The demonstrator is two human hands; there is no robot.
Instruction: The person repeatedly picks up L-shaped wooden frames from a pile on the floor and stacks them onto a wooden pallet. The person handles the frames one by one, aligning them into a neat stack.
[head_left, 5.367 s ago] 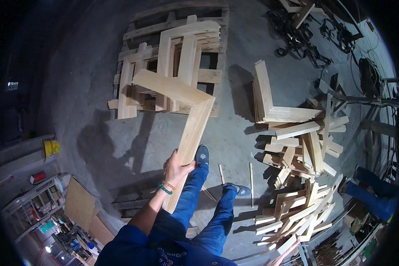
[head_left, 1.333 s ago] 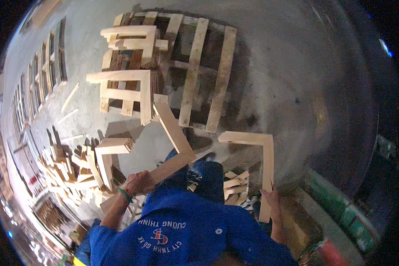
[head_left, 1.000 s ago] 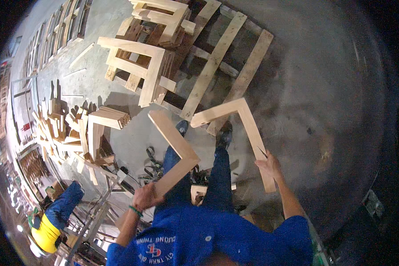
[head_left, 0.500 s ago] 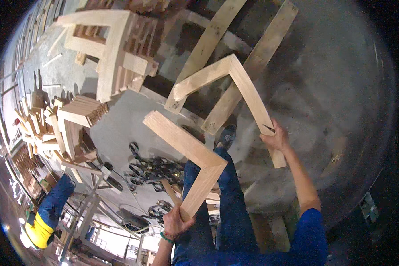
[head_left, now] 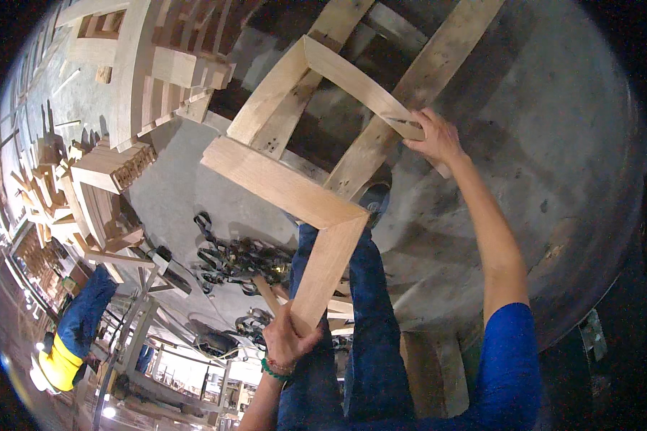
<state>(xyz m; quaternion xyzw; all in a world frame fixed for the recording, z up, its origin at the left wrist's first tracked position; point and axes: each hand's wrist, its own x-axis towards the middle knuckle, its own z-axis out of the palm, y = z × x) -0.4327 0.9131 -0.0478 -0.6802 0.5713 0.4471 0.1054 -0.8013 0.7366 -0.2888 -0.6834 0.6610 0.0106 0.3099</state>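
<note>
My left hand (head_left: 289,339) is closed round the lower end of an L-shaped wooden frame piece (head_left: 284,183), whose mitred corner points to the right above my legs. A second L-shaped wooden frame piece (head_left: 269,97) is gripped at its right end by my right hand (head_left: 436,138). Its corner lies at the far side, and its left arm comes down close to the free end of the first piece; whether the two touch there I cannot tell. Slots show in the wood beside my right fingers.
Two long pale boards (head_left: 453,54) lie under the frame pieces. Stacked wooden frames (head_left: 133,79) stand at the far left, with bundled wood pieces (head_left: 111,169) nearer. Black straps (head_left: 241,262) lie on the concrete floor. A person in yellow and blue (head_left: 75,337) is at the lower left.
My right hand has moved up and left, turning its frame piece so that its left arm approaches the other piece. The left-hand piece has shifted slightly up and left.
</note>
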